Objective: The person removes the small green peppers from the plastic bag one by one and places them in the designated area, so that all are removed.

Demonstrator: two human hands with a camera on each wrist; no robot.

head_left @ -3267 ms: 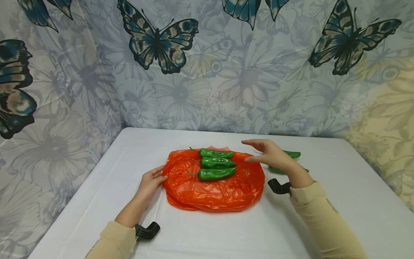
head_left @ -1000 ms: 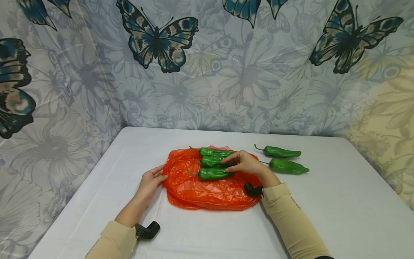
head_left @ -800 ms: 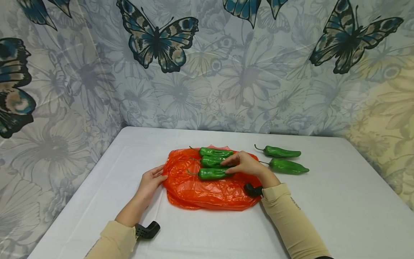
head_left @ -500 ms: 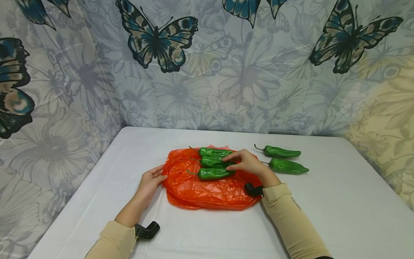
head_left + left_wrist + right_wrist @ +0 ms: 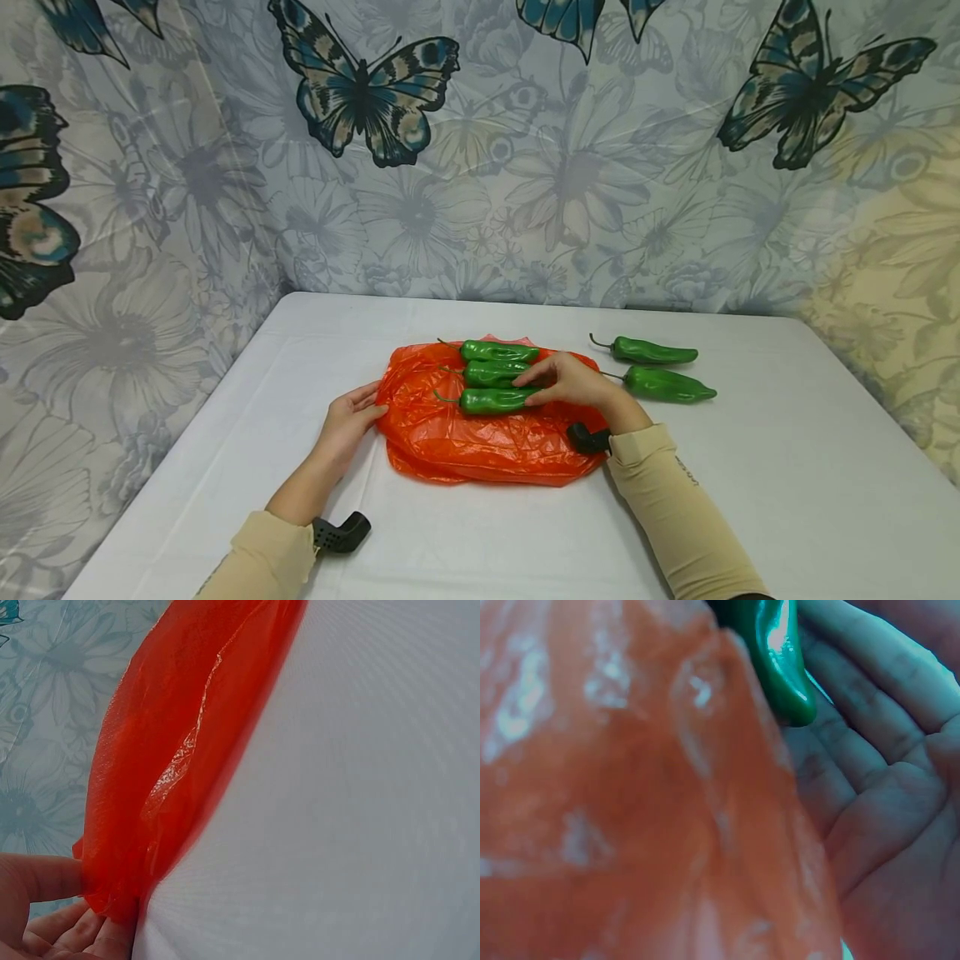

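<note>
A crumpled orange-red plastic bag (image 5: 480, 450) lies spread on the table. My left hand (image 5: 350, 421) pinches its left edge; in the left wrist view the thumb and fingers (image 5: 56, 881) hold the film. Three long green peppers lie in a row on the bag: a far one (image 5: 498, 351), a middle one (image 5: 491, 373) and a near one (image 5: 491, 402), stems pointing left. My right hand (image 5: 573, 383) is at their right ends, thumb on the near pepper and index finger at the middle one. In the right wrist view a pepper tip (image 5: 784, 675) lies against the extended fingers, palm showing.
Two more green peppers, a far one (image 5: 652, 351) and a nearer one (image 5: 667, 385), lie to the right of the bag. A white cloth (image 5: 450, 550) covers the table, and a floral butterfly-print curtain (image 5: 577, 183) rises behind it.
My right hand has come left from beside the bag to the right ends of the peppers, uncovering the two peppers on the right. My left hand has stayed on the bag's edge.
</note>
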